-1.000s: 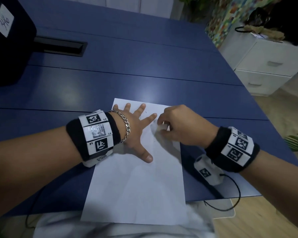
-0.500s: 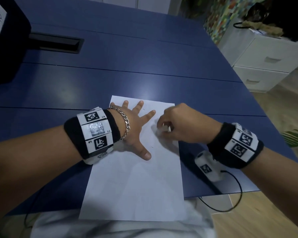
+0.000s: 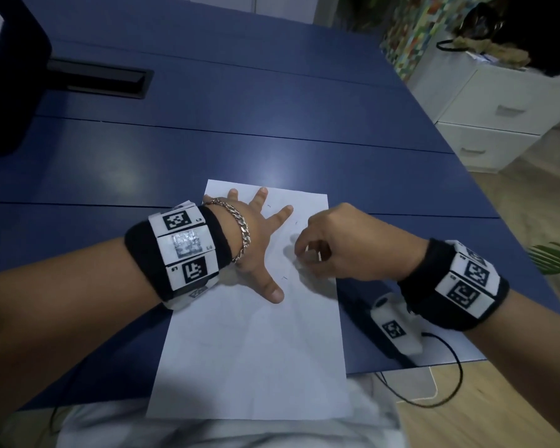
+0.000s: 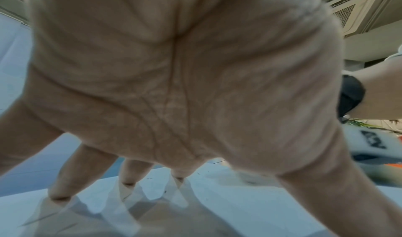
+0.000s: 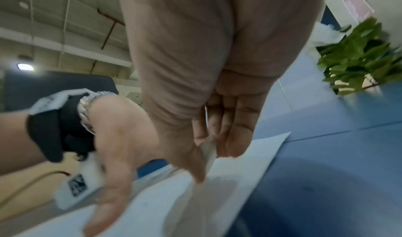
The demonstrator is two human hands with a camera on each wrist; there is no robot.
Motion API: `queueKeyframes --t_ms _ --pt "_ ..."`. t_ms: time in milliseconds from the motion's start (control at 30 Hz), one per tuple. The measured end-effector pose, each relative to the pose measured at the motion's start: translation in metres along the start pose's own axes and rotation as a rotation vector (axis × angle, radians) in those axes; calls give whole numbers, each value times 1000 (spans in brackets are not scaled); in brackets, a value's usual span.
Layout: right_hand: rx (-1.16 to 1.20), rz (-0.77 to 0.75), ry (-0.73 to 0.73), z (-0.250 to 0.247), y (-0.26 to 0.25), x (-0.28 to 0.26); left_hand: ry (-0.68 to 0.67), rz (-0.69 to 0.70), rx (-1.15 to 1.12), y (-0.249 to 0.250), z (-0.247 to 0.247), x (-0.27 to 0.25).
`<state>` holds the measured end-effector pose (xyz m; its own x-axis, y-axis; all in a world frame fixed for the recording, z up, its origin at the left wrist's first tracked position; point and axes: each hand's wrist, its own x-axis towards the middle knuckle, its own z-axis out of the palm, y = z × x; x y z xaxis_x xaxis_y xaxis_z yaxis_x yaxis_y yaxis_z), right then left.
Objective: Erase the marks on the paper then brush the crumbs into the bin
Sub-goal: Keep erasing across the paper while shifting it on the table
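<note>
Paper (image 3: pixel 256 350) lies flat on the blue worktop (image 3: pixel 207 150), long side running away from the person, near edge overhanging the worktop edge onto a white-clothed lap; a few short dark marks (image 3: pixel 284 278) are visible on the sheet between and just beyond the two hands.

Left hand (image 3: pixel 256 250) is spread flat on the upper left part of the paper, fingers straight and splayed, thumb pointing toward the person; it holds nothing and presses the sheet down; the left wrist view shows fingertips (image 4: pixel 128 182) touching the paper.

Right hand (image 3: pixel 346 244) is on the upper right part of the paper, just beside the left; its grip is closed, fingers and thumb curled, pinching a small white eraser (image 5: pixel 208 152) whose lower end touches the paper; eraser shape mostly hidden by the fingers.

Both wrists carry black bands with tag markers; silver chain bracelet (image 3: pixel 243 231) on the left wrist.

Dark slot (image 3: pixel 104 79) sits in the worktop at far left; white drawer unit (image 3: pixel 498 114) stands right of the worktop; bin not identifiable.
</note>
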<state>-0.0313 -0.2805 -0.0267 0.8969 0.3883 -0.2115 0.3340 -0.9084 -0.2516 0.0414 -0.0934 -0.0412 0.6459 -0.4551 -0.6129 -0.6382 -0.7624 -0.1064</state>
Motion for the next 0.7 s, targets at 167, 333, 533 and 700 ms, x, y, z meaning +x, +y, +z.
queueKeyframes --t_ms 167,333,533,700 --pt "35 103 127 -4 12 6 -5 4 2 1 -1 0" --pt "9 -10 -25 -4 -2 6 -9 5 0 -1 0 1" --pt "-21 72 135 -4 6 17 -4 1 -5 -1 1 1" --pt "-7 26 56 -6 1 17 5 4 -6 -1 3 1"
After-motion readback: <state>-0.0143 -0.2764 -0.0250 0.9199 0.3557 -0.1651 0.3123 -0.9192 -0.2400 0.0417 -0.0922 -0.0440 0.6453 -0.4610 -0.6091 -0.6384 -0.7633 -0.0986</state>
